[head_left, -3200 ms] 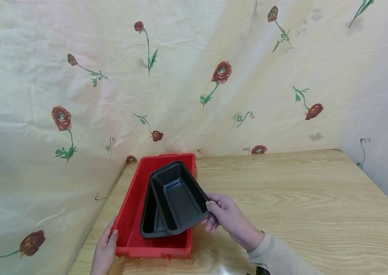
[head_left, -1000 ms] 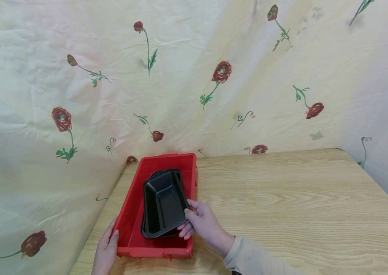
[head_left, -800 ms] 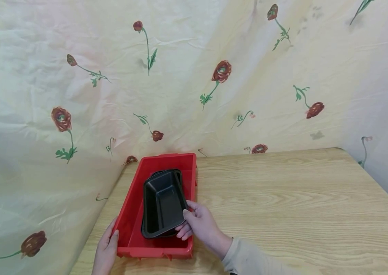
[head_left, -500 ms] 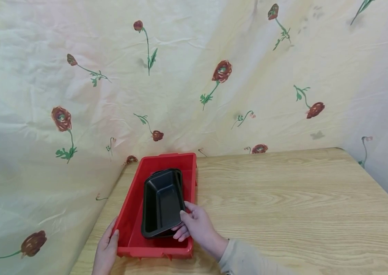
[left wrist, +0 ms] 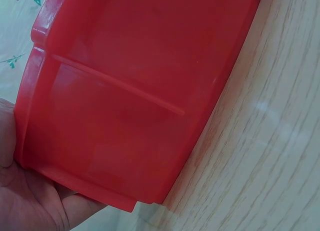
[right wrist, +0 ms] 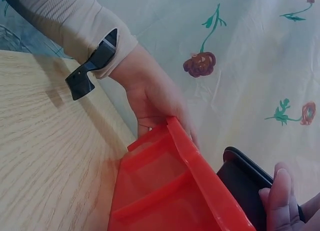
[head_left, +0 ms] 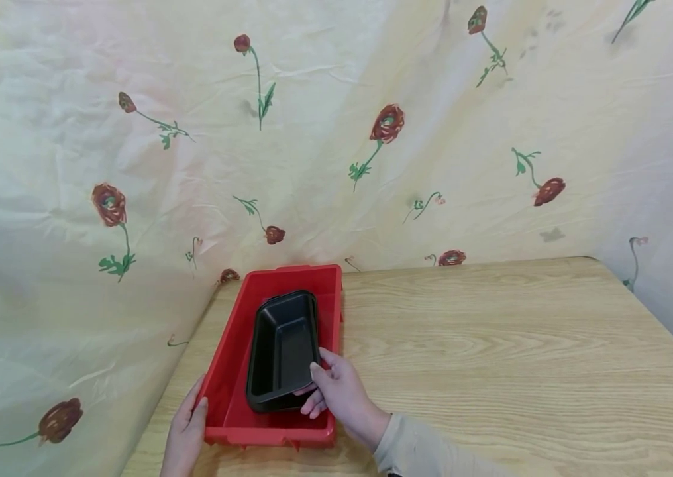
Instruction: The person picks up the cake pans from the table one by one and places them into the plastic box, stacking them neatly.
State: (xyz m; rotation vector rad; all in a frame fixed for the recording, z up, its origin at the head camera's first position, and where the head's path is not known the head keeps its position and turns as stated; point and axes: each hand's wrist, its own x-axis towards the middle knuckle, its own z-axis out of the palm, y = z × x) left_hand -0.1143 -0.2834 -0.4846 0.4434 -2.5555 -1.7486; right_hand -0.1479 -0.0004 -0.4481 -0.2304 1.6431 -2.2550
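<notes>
A red plastic tray (head_left: 273,437) stands on the left part of the wooden table, seen in the head view. Inside it a black loaf pan (head_left: 297,351) lies slightly tilted, its near right corner raised. Another dark pan (head_left: 289,404) shows as a strip beneath it, mostly hidden. My right hand (head_left: 345,394) pinches the upper pan's near right corner, thumb above and fingers below. My left hand (head_left: 185,427) grips the tray's near left corner. The left wrist view shows the tray's outer wall (left wrist: 115,101) against that hand's palm (left wrist: 30,201).
The wooden table (head_left: 491,344) stretches to the right of the tray. A flower-patterned cloth (head_left: 312,132) hangs behind the table and along its left side, close to the tray's far end.
My right hand has brought the upper pan left and down, over the other pan in the tray. Lately it has straightened slightly, covering the lower one more. The left hand has stayed on the tray.
</notes>
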